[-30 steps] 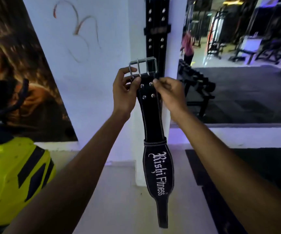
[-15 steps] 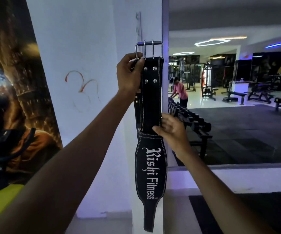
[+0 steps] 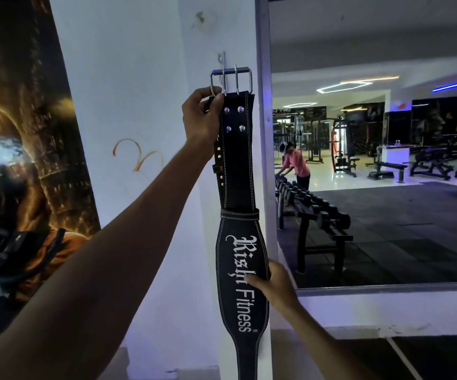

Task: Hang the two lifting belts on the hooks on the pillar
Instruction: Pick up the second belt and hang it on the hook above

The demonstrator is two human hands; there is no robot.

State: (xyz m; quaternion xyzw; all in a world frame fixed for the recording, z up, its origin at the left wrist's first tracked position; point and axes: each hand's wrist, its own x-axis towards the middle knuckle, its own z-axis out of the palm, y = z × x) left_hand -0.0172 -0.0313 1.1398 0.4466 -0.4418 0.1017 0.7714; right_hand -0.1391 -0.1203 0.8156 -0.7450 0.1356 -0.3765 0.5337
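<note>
Left forearm rises from the lower left corner to the left hand (image 3: 202,116), which is clenched on the top of the front lifting belt (image 3: 239,215), thumb and fingers pinching the leather just beside the left post of the steel buckle (image 3: 231,82). Right hand (image 3: 272,283) grasps the belt's wide lettered panel lower down, thumb across the face beside the white lettering, fingers wrapped behind the right edge. The belt hangs upright against the front of the white pillar (image 3: 202,37), narrow strap above, a leather loop at mid-height, tapered tail at the bottom of the view. Four rivets sit below the double-prong buckle. A metal hook (image 3: 221,61) projects from the pillar just above and slightly left of the buckle; whether the buckle frame touches it cannot be told. A second belt (image 3: 218,160) lies behind the first (only its studded left edge shows below the left wrist).

Left of the pillar: a painted wall with an orange scrawl, then a dark poster (image 3: 29,133) in amber tones. Right of the pillar: a framed mirror (image 3: 372,37) showing a dumbbell rack (image 3: 312,215), black floor mats, benches and machines, ceiling light strips, and a person in a pink top (image 3: 296,167) bent over the rack.
</note>
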